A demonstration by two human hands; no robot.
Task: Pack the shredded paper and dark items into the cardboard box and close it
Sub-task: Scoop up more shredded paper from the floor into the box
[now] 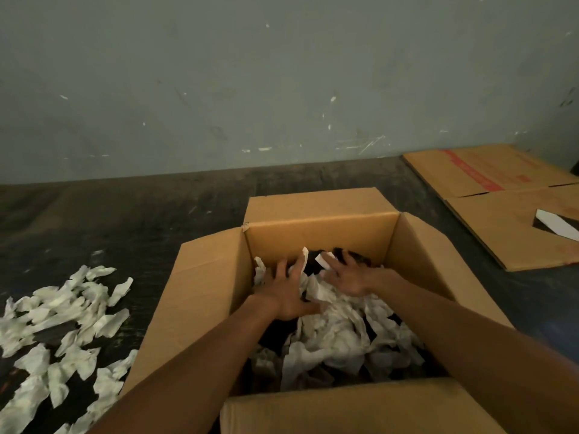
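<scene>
White shredded paper (329,333) directly under spread fingers (283,270) of both hands inside cardboard box (319,233); loose pile (62,324) lies left, nearer left hand (286,294).

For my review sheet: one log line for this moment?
left hand, right hand: spread on shredded paper | cardboard box: flaps open

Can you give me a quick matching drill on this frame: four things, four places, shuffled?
Things:
1. Left hand
2. Loose paper pile
3. Flattened cardboard
4. White strip

Places:
A. On the floor, left of the box
B. Lying on the flattened cardboard
C. Inside the open cardboard box, on the paper
D. On the floor by the wall, right of the box

Pairs: 1-C, 2-A, 3-D, 4-B
</scene>
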